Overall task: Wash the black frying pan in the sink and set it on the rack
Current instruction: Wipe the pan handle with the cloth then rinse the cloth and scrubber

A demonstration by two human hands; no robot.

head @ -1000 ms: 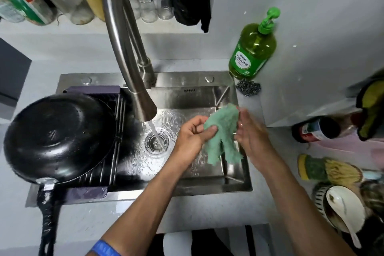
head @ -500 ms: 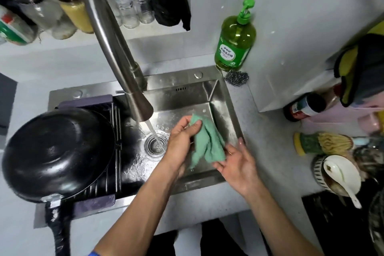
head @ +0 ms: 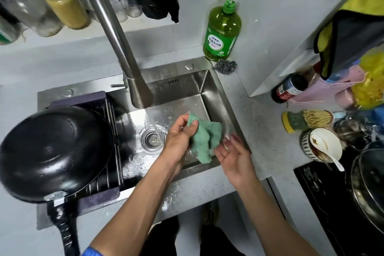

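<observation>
We see the black frying pan lying upside down on the rack that spans the left part of the sink, its handle reaching toward us over the sink's front edge; drops of water bead on its dark underside. The left hand is over the basin, just right of the drain; its fingers are pinching a green cloth, thumb pressed on the upper fold, and the cloth hangs down crumpled below the grip. The right hand is open beside it, palm up, fingers loosely spread and curled, their tips touching the cloth's right edge without closing on it. A thin stream of water falls from the faucet to the drain, just left of the left hand; the basin floor is wet. On the table behind the sink's right corner stands a green soap bottle with a steel scourer just beside its base; farther right sits a bowl with a white spoon in it.
</observation>
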